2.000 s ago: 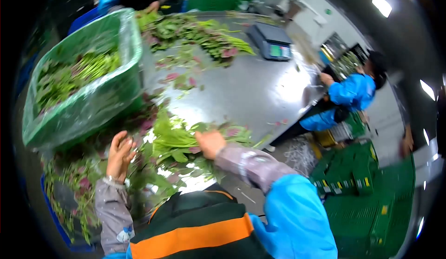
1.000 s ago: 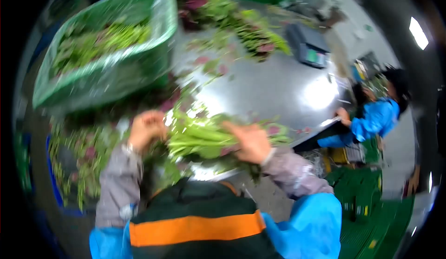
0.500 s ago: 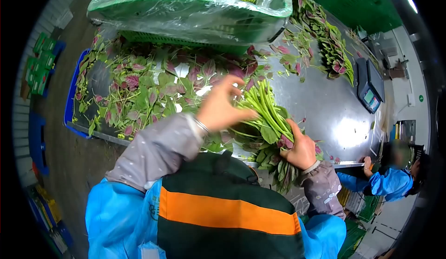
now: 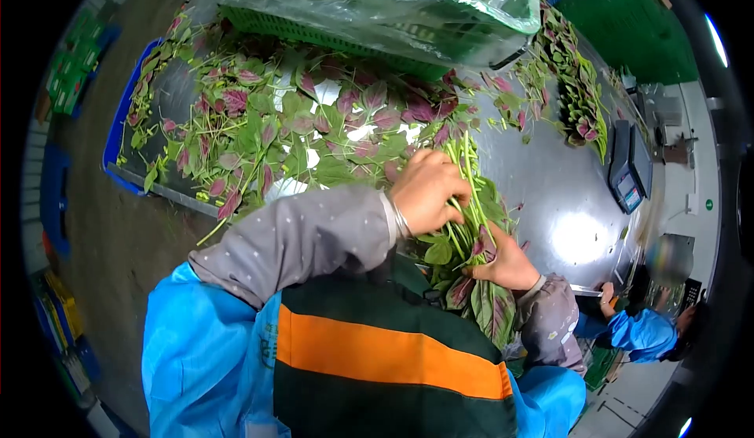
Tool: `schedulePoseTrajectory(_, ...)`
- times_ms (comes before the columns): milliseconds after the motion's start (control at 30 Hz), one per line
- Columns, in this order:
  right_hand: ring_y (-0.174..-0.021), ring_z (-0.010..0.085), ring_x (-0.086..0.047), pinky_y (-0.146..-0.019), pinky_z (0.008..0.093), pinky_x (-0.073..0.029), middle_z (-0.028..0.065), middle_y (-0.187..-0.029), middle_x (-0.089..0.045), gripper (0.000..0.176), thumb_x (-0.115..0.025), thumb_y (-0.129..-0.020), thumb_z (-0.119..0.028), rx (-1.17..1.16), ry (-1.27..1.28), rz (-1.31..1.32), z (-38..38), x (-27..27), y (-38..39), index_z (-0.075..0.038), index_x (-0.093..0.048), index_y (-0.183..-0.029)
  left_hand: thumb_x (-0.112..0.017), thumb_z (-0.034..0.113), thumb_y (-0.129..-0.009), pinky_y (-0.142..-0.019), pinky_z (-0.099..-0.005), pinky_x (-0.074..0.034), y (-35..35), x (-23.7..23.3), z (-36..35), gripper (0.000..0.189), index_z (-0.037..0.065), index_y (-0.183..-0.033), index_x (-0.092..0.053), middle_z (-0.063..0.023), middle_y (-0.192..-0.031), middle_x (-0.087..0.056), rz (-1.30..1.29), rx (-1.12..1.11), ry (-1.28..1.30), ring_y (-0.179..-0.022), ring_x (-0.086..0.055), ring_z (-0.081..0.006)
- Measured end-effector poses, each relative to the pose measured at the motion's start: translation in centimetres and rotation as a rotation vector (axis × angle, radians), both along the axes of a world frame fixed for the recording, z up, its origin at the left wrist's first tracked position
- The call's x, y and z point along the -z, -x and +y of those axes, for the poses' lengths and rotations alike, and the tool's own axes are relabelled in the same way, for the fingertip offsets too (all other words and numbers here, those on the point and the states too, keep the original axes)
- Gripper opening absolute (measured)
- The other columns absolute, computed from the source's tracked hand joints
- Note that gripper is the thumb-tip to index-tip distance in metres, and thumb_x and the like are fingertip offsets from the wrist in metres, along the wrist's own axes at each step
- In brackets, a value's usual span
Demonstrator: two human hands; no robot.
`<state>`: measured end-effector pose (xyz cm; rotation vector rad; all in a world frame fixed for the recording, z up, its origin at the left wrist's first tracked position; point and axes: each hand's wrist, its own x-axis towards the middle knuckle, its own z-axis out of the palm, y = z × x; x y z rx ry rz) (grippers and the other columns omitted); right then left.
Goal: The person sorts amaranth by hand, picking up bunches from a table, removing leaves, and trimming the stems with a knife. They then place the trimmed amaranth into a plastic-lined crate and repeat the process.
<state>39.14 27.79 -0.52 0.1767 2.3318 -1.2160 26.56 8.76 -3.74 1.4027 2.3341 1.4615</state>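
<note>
A bunch of amaranth greens (image 4: 493, 312), with pale green stems and purple-marked leaves, is held upright in front of my apron, leaves hanging down. My right hand (image 4: 509, 261) wraps round its middle from the right. From the left, my left hand (image 4: 430, 190), a bracelet at its wrist, has its fingers curled on the stems near their upper ends. Its fingertips are partly hidden among the stems. Loose amaranth leaves and stem pieces (image 4: 236, 102) lie scattered over the metal table (image 4: 542, 194), to the left of and beyond my hands.
A green plastic-lined crate (image 4: 338, 41) holding greens stands at the table's far side. Bundled greens (image 4: 577, 100) lie at the far right, near a digital scale (image 4: 630, 171). A blue rim (image 4: 126, 116) borders the left end. A co-worker in blue (image 4: 644, 334) is at the right.
My left hand, previously spread apart from the bunch, has moved right and closed on the stems. My right hand keeps hold of the bunch. The whole view has shifted slightly.
</note>
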Motion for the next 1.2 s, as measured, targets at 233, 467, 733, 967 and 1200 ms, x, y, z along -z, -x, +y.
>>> schedulePoseTrajectory(233,-0.106,0.0152,-0.046,-0.091,0.0291,-0.037,0.0078,-0.116,-0.049,0.07,-0.071,-0.069,-0.009,0.12,0.395,-0.415,0.9,0.6,-0.1,0.0,-0.034,-0.127,-0.066,0.0,-0.067,-0.06,-0.0254,-0.047,9.9,2.7,-3.4,0.011,0.003,-0.078,-0.067,-0.0068,-0.071,-0.065,-0.332,-0.396,-0.094,-0.065,-0.06,-0.0125)
schedulePoseTrajectory(467,-0.102,0.0151,-0.049,-0.087,0.0276,-0.039,0.0063,-0.115,-0.049,0.067,-0.066,-0.072,-0.007,0.26,0.573,-0.395,-0.2,1.9,-0.2,-0.001,-0.032,-0.128,-0.077,0.031,-0.06,-0.065,-0.0337,-0.049,-1.2,0.4,-0.9,0.04,0.0,-0.079,-0.061,-0.0151,-0.069,-0.062,-0.611,-0.191,0.391,-0.069,-0.062,-0.025)
schedulePoseTrajectory(733,-0.1,0.0216,-0.052,-0.087,0.0322,-0.039,0.0115,-0.112,-0.052,0.065,-0.063,-0.065,-0.013,0.415,0.803,-0.451,2.6,5.3,-3.1,0.001,-0.039,-0.124,-0.069,0.008,-0.068,-0.043,-0.0298,-0.047,11.4,5.1,-2.0,0.019,-0.001,-0.082,-0.06,-0.0125,-0.065,-0.062,-0.77,-0.694,-0.076,-0.044,-0.059,-0.018)
schedulePoseTrajectory(967,-0.113,0.0288,-0.043,-0.097,0.0374,-0.032,0.0169,-0.124,-0.042,0.082,-0.063,-0.059,-0.017,0.347,1.07,-0.33,-0.8,2.6,-1.0,0.001,-0.028,-0.13,-0.077,0.034,-0.059,-0.08,-0.0423,-0.042,6.7,1.1,-2.3,0.072,0.003,-0.114,-0.043,-0.0168,-0.088,-0.058,0.144,-0.7,0.194,-0.091,-0.052,-0.0361)
schedulePoseTrajectory(1200,-0.122,0.0354,-0.035,-0.104,0.042,-0.024,0.0224,-0.132,-0.034,0.1,-0.063,-0.051,-0.02,0.232,1.186,-0.342,0.5,5.5,-1.1,-0.001,-0.015,-0.137,-0.064,0.018,-0.073,-0.07,-0.0369,-0.05,8.8,2.2,-2.2,0.017,0.004,-0.083,-0.066,-0.0171,-0.074,-0.063,-0.382,-0.432,0.013,-0.074,-0.063,-0.0287)
